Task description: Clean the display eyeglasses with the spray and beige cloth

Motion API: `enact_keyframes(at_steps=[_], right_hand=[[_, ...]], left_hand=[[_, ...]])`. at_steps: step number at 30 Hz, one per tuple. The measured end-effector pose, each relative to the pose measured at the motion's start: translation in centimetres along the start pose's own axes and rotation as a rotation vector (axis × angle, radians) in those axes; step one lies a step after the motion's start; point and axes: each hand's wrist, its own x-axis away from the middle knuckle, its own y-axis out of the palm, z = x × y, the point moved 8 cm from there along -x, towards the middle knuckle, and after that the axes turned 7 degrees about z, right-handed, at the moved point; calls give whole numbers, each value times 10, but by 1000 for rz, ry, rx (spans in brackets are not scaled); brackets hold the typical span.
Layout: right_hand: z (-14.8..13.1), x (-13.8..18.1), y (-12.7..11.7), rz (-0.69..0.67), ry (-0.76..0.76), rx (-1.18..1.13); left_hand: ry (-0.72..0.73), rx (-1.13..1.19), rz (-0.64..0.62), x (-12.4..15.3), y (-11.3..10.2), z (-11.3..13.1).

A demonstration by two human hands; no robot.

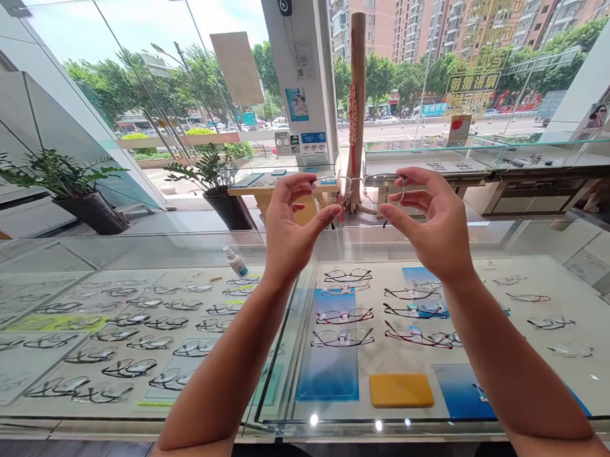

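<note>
Both my hands hold up a pair of eyeglasses (357, 180) with a thin metal frame, above the far side of the glass display counter (305, 238). My left hand (293, 222) pinches the left side of the frame between thumb and fingers. On the other side, my right hand (429, 217) grips the right rim the same way. The temple tips hang down below the lenses, near my thumbs. Inside the counter, under the glass, lie rows of eyeglasses (342, 316), well below my hands.
A small white spray bottle (235, 262) stands left of my left forearm. A yellow case (401, 390) lies at the counter's front. Beyond are potted plants (229, 204), a wooden post (357, 93), a pillar (303, 28) and further display counters (542, 155) by the windows.
</note>
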Motion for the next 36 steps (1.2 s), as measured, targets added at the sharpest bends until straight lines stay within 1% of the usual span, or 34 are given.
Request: enact_keyframes(at_steps=[3,7,14,22,29,33,36], right_hand=[[-5,0,-2,23,-37,32],[-7,1,-2,39,-60,50],[-4,5,-3,106,-77,43],[-5,8,-3,124,-152,93],[-5,7,-5,141,-89,68],[-7,7,-6,152,-91,80],[-6,7,-6,152,-102,99]], left_hand=[[-22,9,-9,0,1,-6],[-51,17,16,1,1,-12],[-63,-2,28,3,3,-10],[-110,-2,59,5,3,-12],[-87,-34,58,5,3,-11],[-87,-35,57,6,3,-11],[-112,-45,61,6,3,-10]])
